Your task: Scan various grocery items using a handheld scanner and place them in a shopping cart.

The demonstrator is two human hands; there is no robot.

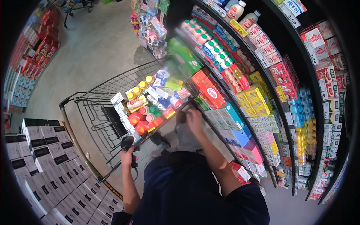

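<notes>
A wire shopping cart (92,97) stands before me, one end full of goods: yellow-capped bottles (137,90), red jugs (135,118), white cartons (117,98) and several packets. My left hand (129,157) is closed on the handle of a black handheld device (127,143), which looks like a barcode scanner, beside the cart's near side. My right hand (195,121) is near the cart's right corner, slightly blurred, its fingers apart and nothing seen in them. A dark object (180,117) lies just left of it, too unclear to name.
Curved-looking shelves (253,52) of milk bottles, drink cartons and price tags rise close on the right. Stacked white cartons (53,180) fill the lower left. Red boxes (46,50) stand far left, a toy display (154,28) at the top, another cart (70,7) beyond.
</notes>
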